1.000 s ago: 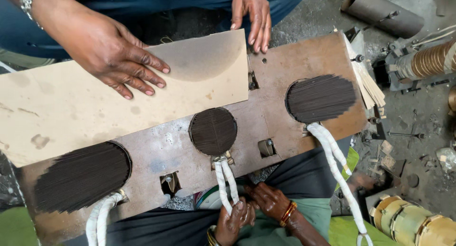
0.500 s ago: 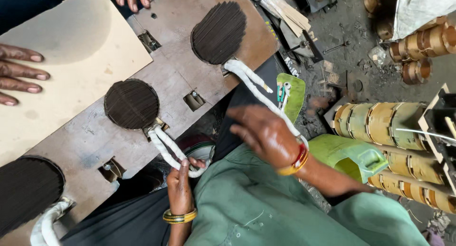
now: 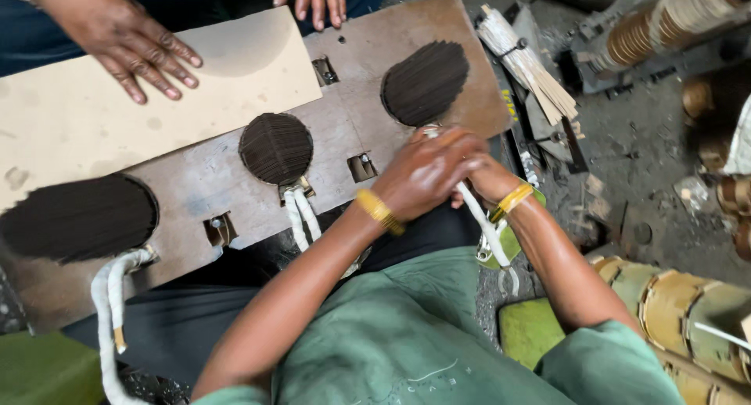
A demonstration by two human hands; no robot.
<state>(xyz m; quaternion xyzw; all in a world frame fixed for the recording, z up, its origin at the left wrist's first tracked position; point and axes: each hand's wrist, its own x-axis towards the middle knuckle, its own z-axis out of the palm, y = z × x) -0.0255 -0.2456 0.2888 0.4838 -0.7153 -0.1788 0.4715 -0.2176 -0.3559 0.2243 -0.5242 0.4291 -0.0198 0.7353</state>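
My left hand (image 3: pixel 426 174) and my right hand (image 3: pixel 479 178) are clasped together just below the right dark round core (image 3: pixel 426 80). Both close on that core's white sleeved leads (image 3: pixel 486 234), which run down and to the right from under my fingers. My left hand covers most of my right hand. The core sits in a brown metal plate (image 3: pixel 356 127) along with a middle core (image 3: pixel 275 147) and a left core (image 3: pixel 74 217), each with its own white leads (image 3: pixel 297 213).
Another person's hands (image 3: pixel 149 49) press on a beige board (image 3: pixel 86 116) lying over the plate's far left part. A bundle of thin strips (image 3: pixel 528 65) lies right of the plate. Wound coils (image 3: pixel 688 311) and metal parts crowd the dirty floor on the right.
My left hand left the middle core's leads and joined my right hand on the right core's leads. The view has swung back over the plate.
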